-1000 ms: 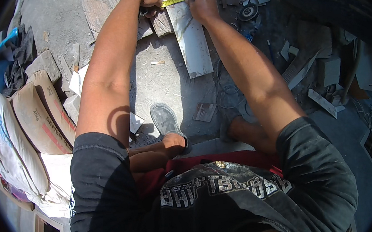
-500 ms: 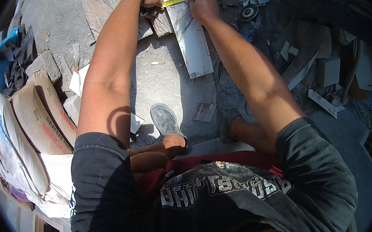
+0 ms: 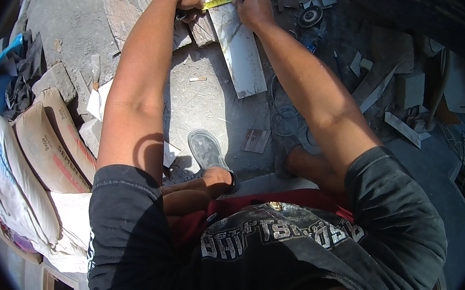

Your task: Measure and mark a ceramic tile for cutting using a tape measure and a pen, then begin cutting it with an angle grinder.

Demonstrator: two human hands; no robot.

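A yellow tape measure [image 3: 217, 2] is stretched across a long white marble-patterned tile strip [image 3: 242, 60] at the top middle. My left hand [image 3: 189, 0] is closed on the tape measure at the strip's left edge; its case is mostly hidden under the fingers. At the right edge, my right hand [image 3: 254, 6] pinches the tape's other end. The far end of the strip rests on rough wooden boards [image 3: 199, 28], and its near end slants toward me over the concrete floor.
A grinder-like disc [image 3: 310, 16] lies right of my right hand. Broken tile pieces [image 3: 404, 128] are heaped along the right. Full cement bags [image 3: 48, 146] lean at the left, beside concrete blocks [image 3: 54, 83]. A small tile piece [image 3: 255, 140] lies near my shoe [image 3: 206, 148].
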